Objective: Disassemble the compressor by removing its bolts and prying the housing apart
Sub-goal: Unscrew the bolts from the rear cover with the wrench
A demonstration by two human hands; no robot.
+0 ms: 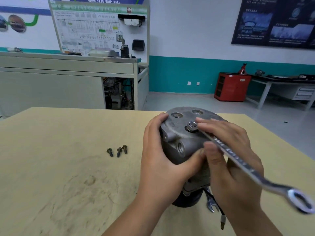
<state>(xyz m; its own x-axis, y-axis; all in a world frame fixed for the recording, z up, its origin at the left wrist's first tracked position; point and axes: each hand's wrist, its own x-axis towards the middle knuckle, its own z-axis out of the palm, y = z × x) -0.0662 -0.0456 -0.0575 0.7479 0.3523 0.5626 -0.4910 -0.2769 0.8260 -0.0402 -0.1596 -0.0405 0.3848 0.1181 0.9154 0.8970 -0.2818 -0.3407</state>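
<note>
The compressor (pixel 182 132) stands on the table (pixel 68 133), its lower body hidden behind both hands. The left hand (pixel 160 160) curls round its side. The right hand (pixel 238 181) pinches a wrench (pixel 238 161), head on a top bolt (pixel 191 126), ring end blurred. A second wrench (pixel 210 204) shows only in part below the right hand. Three bolts (pixel 117 151) lie to the left

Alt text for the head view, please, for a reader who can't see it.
A person's left hand grips a grey compressor standing on a table while the right hand holds a wrench fitted on a bolt in its top face. Three loose bolts lie on the table to the left. A second wrench lies by its base.
</note>
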